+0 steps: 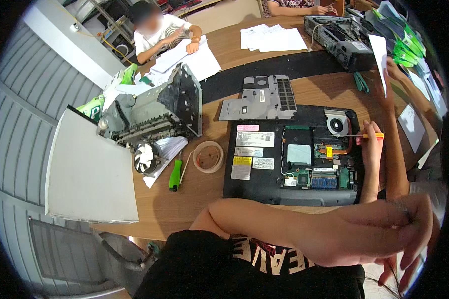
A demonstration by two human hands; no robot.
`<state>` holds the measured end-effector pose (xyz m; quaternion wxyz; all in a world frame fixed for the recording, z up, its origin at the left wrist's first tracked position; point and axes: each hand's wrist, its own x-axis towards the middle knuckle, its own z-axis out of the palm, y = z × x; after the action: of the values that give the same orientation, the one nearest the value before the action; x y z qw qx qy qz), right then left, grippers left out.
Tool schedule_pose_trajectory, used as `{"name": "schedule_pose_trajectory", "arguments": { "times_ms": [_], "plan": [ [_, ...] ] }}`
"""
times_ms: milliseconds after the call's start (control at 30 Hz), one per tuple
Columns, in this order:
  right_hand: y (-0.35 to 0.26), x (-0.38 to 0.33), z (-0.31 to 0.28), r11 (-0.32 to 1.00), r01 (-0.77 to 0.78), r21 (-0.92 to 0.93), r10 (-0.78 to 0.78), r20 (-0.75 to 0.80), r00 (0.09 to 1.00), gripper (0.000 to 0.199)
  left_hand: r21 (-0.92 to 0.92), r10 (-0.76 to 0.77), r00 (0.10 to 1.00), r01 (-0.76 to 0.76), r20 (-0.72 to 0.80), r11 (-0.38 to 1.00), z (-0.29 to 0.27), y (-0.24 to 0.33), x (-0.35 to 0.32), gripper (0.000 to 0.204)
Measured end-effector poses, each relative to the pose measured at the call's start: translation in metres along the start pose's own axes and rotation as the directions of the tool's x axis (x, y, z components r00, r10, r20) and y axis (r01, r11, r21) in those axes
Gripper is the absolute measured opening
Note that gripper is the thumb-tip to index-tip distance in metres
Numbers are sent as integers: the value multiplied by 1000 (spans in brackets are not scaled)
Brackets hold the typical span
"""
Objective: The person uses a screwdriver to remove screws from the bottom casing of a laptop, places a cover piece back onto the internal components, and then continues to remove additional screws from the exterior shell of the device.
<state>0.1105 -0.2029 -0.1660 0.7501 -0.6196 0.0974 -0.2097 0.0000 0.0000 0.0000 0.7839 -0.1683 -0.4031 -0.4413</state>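
Note:
My right hand [369, 147] is closed round a screwdriver with a yellow-orange handle [377, 135]. Its thin shaft points left, the tip at the edge of the cooling fan [337, 123] in an upturned black laptop [294, 197]. The laptop's underside is uncovered, showing a copper heat pipe, blue memory modules [324, 180] and green boards. Across the front of my body reaches my left arm; my left hand [409, 226] hangs at the far right, fingers loosely apart and holding nothing visible. It covers part of my right forearm. Beyond the laptop lies its grey bottom cover [264, 97].
Left of the laptop are a tape roll [208, 157], a green-handled screwdriver [175, 175], a small fan [145, 158] and a metal computer case [152, 107]. Another open computer [339, 42] stands far right. A co-worker's arms [395, 144] reach in beside my right hand. Two people sit across the table.

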Motion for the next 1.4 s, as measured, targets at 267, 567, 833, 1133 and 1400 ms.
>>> {"name": "schedule_pose_trajectory", "arguments": {
  "times_ms": [267, 567, 833, 1133, 1400],
  "plan": [
    [1, -2, 3, 1000, 0, 29, 0, 8, 1000, 29, 195, -381, 925, 373, 5, 907, 3, -24, -16, 47],
    [-2, 1, 4, 999, -48, 13, 49, -42, 998, 24, -90, -652, 755, 646, -72, 758, 12, -11, -72, 21],
    [-9, -5, -2, 1000, -4, -4, 3, -61, 998, 36, 166, -580, 786, 614, -212, 772, 0, 50, -125, 22],
    [-36, -15, 28, 962, 150, -227, -178, -109, 978, 35, 831, -353, 822, 235, -446, -504, -45, 51, -193, 45],
    [-27, -8, 40, 886, 216, -410, -221, 36, 975, 33, 824, -280, 852, 263, -443, -501, -55, 51, -202, 38]
  ]
}}
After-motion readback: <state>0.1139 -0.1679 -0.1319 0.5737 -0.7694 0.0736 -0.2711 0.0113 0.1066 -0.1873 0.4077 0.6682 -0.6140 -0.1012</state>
